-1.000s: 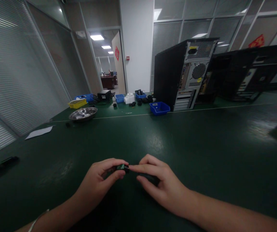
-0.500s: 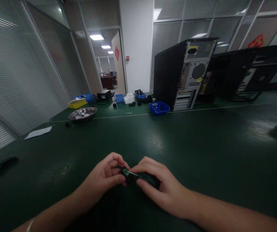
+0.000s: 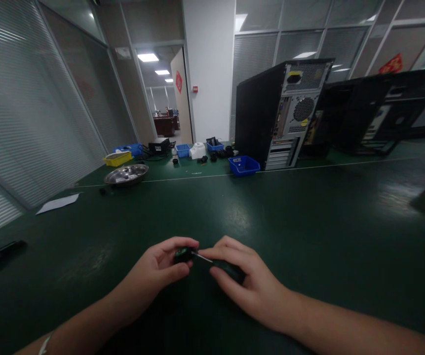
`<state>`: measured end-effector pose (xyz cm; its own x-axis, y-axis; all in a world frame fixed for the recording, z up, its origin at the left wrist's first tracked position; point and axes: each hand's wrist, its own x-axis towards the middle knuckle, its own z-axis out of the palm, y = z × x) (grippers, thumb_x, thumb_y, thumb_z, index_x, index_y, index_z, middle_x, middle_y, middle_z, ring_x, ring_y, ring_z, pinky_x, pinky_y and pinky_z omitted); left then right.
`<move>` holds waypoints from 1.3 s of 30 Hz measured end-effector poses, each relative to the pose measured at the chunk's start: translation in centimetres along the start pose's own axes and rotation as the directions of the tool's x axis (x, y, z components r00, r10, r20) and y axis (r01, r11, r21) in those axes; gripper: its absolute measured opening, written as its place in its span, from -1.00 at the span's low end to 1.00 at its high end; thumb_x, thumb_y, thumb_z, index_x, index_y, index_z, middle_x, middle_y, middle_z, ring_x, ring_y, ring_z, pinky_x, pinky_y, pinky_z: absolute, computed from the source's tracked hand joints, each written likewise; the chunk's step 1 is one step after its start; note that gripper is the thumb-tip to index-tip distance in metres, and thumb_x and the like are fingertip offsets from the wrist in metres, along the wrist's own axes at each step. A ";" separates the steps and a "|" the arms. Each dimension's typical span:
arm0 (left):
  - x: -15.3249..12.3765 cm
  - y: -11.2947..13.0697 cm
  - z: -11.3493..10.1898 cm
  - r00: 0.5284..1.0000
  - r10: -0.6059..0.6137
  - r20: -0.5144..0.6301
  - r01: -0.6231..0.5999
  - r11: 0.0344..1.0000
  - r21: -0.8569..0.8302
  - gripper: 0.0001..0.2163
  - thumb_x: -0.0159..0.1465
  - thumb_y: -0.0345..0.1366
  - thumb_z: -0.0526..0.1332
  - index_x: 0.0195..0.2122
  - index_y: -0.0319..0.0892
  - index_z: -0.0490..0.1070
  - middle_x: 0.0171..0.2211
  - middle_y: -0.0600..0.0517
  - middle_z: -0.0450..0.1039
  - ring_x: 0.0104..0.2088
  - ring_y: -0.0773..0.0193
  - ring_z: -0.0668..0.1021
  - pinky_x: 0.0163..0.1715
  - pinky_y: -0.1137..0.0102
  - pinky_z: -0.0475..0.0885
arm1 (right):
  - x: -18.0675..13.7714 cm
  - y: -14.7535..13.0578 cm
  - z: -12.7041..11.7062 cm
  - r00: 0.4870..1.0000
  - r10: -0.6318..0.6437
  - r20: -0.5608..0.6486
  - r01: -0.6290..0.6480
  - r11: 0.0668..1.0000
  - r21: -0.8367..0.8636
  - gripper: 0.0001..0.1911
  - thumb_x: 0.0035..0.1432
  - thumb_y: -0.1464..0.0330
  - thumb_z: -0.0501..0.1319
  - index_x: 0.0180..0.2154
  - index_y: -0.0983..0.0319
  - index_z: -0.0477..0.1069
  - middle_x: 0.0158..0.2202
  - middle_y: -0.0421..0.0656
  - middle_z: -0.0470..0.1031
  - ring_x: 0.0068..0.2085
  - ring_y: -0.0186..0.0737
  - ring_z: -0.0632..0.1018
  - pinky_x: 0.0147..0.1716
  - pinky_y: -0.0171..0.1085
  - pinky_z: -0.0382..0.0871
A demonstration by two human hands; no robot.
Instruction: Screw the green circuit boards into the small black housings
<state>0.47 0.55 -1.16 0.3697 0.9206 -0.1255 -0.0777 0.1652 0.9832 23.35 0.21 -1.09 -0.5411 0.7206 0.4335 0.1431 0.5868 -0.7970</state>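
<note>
Between the thumb and fingers of my left hand (image 3: 162,264) is a small black part with a green circuit board (image 3: 183,254) showing in it. My right hand (image 3: 245,278) is closed around the dark handle of a screwdriver (image 3: 230,269). Its thin metal shaft points left, and the tip meets the right edge of the small part; the exact contact point is too small to make out. Both hands are close together, just above the green tabletop (image 3: 212,207).
A metal dish (image 3: 126,174), a yellow tray (image 3: 118,158) and a blue bin (image 3: 244,166) stand toward the back. A computer tower (image 3: 262,113) rises at the back right. A white paper (image 3: 57,203) and a black object (image 3: 0,255) lie at left.
The small part has turned in my left hand and shifted slightly left and up, so less of its green board shows. More of the screwdriver's handle is visible; my right hand has barely moved.
</note>
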 end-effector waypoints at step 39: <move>-0.5 1.1 0.6 0.980 0.180 -0.085 -0.142 0.932 0.334 -0.88 0.19 -0.35 0.32 -0.25 -0.16 0.62 -0.28 -0.01 0.50 -0.30 0.20 0.58 -0.24 0.35 0.51 | 0.1 -0.1 0.4 0.999 0.045 0.012 -0.044 0.998 -0.049 -0.64 0.21 0.52 0.19 0.02 0.16 0.51 -0.22 -0.11 0.44 -0.21 -0.22 0.51 -0.22 -0.25 0.40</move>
<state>0.76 0.07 0.02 0.2695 0.9621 0.0427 0.1844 -0.0951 0.9782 22.96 0.04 -1.19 -0.5436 0.7420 0.3923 0.2071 0.5715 -0.7940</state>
